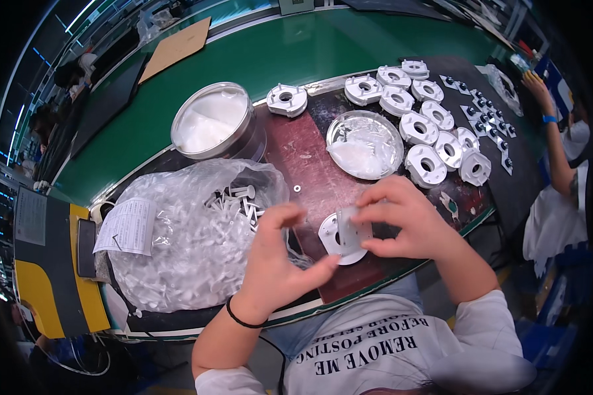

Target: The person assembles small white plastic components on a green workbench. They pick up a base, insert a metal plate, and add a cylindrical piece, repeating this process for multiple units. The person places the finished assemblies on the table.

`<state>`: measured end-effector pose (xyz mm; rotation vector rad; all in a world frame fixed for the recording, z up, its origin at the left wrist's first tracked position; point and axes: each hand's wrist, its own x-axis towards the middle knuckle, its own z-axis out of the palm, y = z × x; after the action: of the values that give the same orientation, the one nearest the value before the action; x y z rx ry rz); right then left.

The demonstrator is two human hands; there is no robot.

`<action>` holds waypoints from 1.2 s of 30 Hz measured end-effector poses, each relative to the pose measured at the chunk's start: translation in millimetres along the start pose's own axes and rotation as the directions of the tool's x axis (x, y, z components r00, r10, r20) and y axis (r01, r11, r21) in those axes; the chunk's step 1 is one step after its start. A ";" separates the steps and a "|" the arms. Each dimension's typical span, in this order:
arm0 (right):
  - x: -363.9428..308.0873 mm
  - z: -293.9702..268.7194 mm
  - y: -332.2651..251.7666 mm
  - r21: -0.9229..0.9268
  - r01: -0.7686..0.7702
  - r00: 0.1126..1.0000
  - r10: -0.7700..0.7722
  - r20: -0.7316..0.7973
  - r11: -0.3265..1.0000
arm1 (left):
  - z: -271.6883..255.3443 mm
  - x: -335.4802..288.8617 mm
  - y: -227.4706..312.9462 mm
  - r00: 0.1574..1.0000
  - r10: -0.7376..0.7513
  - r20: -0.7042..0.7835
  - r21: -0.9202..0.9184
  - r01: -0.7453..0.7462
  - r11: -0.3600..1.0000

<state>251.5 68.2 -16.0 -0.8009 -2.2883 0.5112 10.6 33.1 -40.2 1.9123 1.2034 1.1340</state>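
Observation:
A white round plastic housing [329,236] with a central hole sits on the dark red mat in front of me. My right hand [405,220] is at its right side, thumb and fingers curled around the edge of a blurred, translucent flat piece [350,232] that stands over the housing. My left hand [277,266] is at the housing's left, thumb and fingers spread wide with nothing between them. Its thumb tip comes close to the housing's lower left edge; whether it touches I cannot tell. A small white washer [297,188] lies on the mat beyond the hands.
At left, a big clear bag [178,263] holds white plastic screw-like parts [244,197]. Behind it stands a round metal tin [254,122]; a foil-like round dish [336,161] is nearer the middle. Several white housings [418,128] and small dark-topped parts [487,118] fill the right. A co-worker's arm [557,145] shows beyond.

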 end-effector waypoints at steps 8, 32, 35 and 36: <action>9.6 -4.9 2.4 -0.046 0.111 0.947 -0.091 0.307 0.993 | 22.8 0.3 -10.2 0.965 0.113 0.236 0.047 -0.127 0.991; 12.3 -4.2 -1.7 -0.155 0.193 0.940 -0.137 0.312 0.969 | 22.6 1.6 -6.5 0.962 0.056 0.265 0.009 -0.061 0.998; 9.5 -5.0 2.6 -0.146 0.188 0.932 -0.129 0.338 0.971 | 22.2 1.2 -6.6 0.962 0.050 0.270 0.015 -0.056 0.998; 10.7 -6.2 2.6 -0.151 0.195 0.929 -0.134 0.344 0.969 | 22.1 1.1 -6.7 0.961 0.047 0.272 0.016 -0.053 0.998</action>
<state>250.4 78.1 -8.2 -0.6355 -2.7196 0.3847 27.9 35.8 -55.3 2.0478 1.0268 0.8506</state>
